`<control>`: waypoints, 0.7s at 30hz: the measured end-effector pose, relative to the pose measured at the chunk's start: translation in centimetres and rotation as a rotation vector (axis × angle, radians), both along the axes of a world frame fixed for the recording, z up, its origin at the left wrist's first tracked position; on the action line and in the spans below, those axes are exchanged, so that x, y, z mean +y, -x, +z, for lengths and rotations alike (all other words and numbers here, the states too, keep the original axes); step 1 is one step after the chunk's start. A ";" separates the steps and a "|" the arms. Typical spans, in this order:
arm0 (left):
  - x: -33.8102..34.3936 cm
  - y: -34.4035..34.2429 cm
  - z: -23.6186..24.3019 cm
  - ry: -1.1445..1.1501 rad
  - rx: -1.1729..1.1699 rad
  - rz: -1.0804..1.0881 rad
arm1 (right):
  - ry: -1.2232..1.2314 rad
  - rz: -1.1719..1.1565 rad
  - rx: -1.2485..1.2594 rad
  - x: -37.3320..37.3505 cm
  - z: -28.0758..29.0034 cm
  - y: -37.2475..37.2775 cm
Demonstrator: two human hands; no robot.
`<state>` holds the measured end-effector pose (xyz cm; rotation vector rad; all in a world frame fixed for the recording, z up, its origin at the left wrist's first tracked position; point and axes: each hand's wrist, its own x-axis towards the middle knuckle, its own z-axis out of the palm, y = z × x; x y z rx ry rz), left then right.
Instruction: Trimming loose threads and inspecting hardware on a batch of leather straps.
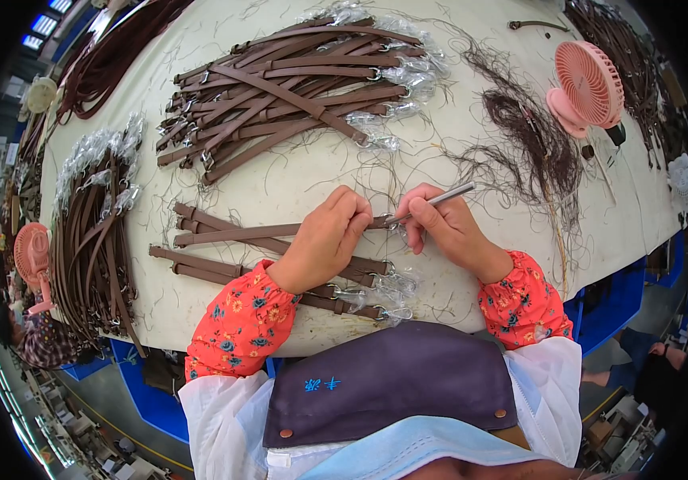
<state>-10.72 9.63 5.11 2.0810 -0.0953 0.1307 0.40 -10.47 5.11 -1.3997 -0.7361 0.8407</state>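
A brown leather strap lies across the table in front of me, its right end pinched in the closed fingers of my left hand. My right hand grips a slim silver metal tool like a pen. The tool's tip meets the strap's end between my hands; exactly what it touches there is too small to make out. Under and beside my left wrist are several more brown straps, with plastic-wrapped metal hardware at their right ends.
Beyond my hands lies a big pile of similar straps. Another strap bundle hangs over the left edge, beside a pink fan. Loose dark threads and a second pink fan occupy the right side of the pale table.
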 end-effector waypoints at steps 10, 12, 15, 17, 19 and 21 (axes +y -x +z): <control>0.0 0.0 -0.7 0.187 0.086 0.189 | -0.012 -0.012 0.016 0.0 0.0 0.1; -0.1 -0.1 -1.0 0.236 0.067 0.230 | -0.021 -0.038 0.033 -0.1 0.0 0.1; -0.5 -0.1 -0.1 0.148 0.060 0.189 | -0.060 -0.096 0.042 -0.2 -0.3 0.0; -0.8 -0.3 0.2 0.012 0.072 0.105 | -0.090 -0.129 0.034 -0.2 -0.5 -0.2; -1.0 -0.3 -0.1 -0.094 -0.012 0.069 | -0.146 -0.169 0.057 -0.2 -0.4 -0.2; -1.0 -0.4 -0.4 -0.115 -0.021 0.081 | -0.142 -0.159 0.067 -0.1 -0.4 -0.2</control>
